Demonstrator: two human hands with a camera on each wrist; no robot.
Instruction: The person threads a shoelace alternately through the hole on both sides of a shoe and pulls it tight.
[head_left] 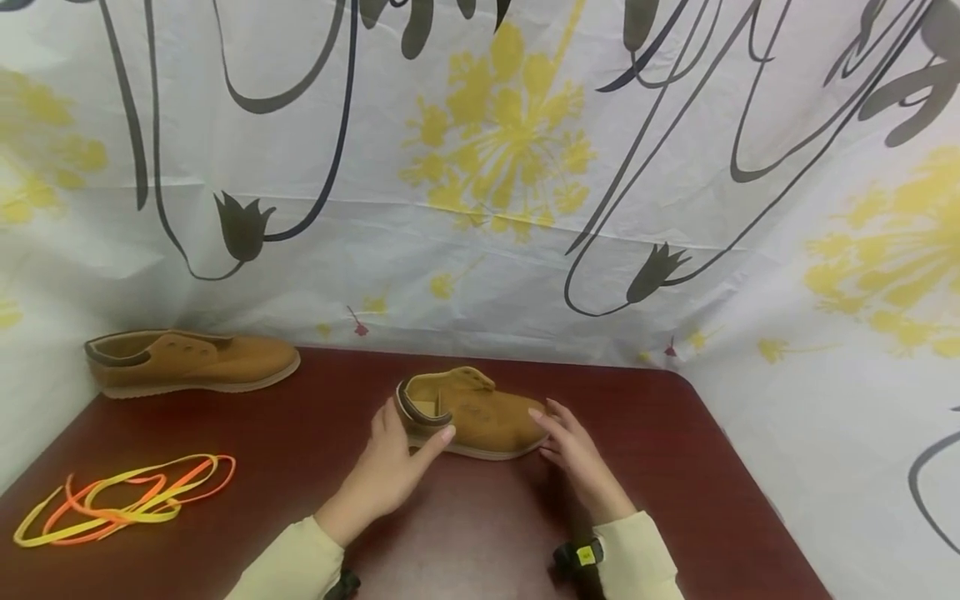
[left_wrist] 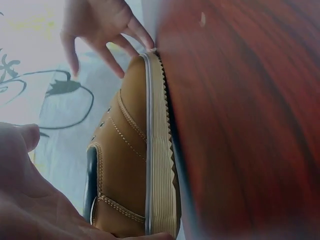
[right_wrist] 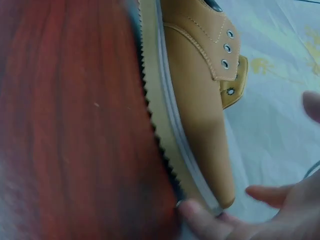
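Observation:
A tan lace-up shoe without laces sits on the dark red table, toe to the right. My left hand is at its heel, fingers round the back; in the left wrist view the thumb stands apart from the shoe's upper. At the toe, my right hand has its fingers loosely extended. The right wrist view has one fingertip right at the sole's front edge. Eyelets and a raised flap show on the shoe's upper.
Another tan shoe stands at the table's back left, toe to the right. Loosely coiled yellow and orange shoelaces lie at the left front. A white patterned cloth hangs behind the table and along its sides.

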